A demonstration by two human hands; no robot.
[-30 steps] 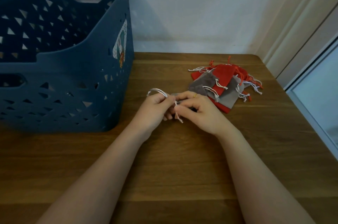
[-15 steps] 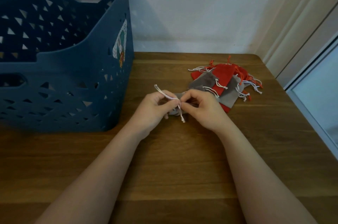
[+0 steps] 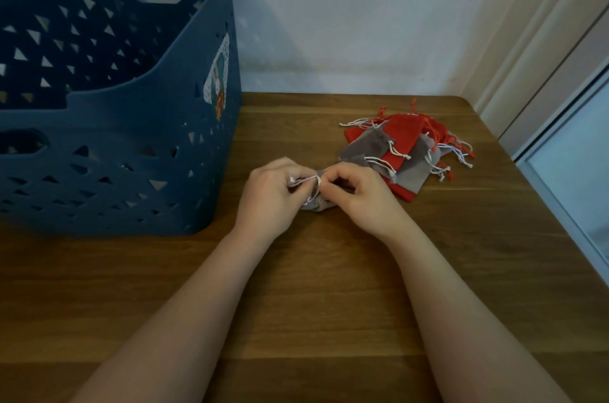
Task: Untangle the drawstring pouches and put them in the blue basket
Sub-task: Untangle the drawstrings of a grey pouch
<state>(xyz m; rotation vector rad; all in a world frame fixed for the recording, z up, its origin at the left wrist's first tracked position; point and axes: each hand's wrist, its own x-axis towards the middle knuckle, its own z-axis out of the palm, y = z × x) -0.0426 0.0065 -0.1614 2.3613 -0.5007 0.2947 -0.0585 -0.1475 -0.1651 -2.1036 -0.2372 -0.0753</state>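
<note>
A small grey drawstring pouch (image 3: 319, 205) lies bunched on the wooden table between my two hands, mostly hidden by them. My left hand (image 3: 272, 193) pinches its white drawstring (image 3: 308, 182). My right hand (image 3: 357, 193) pinches the same cord close by, fingers curled over the pouch's top. A pile of red and grey pouches (image 3: 400, 149) with tangled white and red strings lies behind my right hand. The blue basket (image 3: 155, 126) stands to the left, its inside mostly dark.
The wooden table (image 3: 329, 287) ends at a white wall behind. A window frame (image 3: 566, 152) runs along the table's right edge. A sticker (image 3: 219, 81) is on the basket's right wall.
My hands have drawn closer over the grey pouch. The white cord loop that stuck up left of my left hand is now pulled short between my fingertips.
</note>
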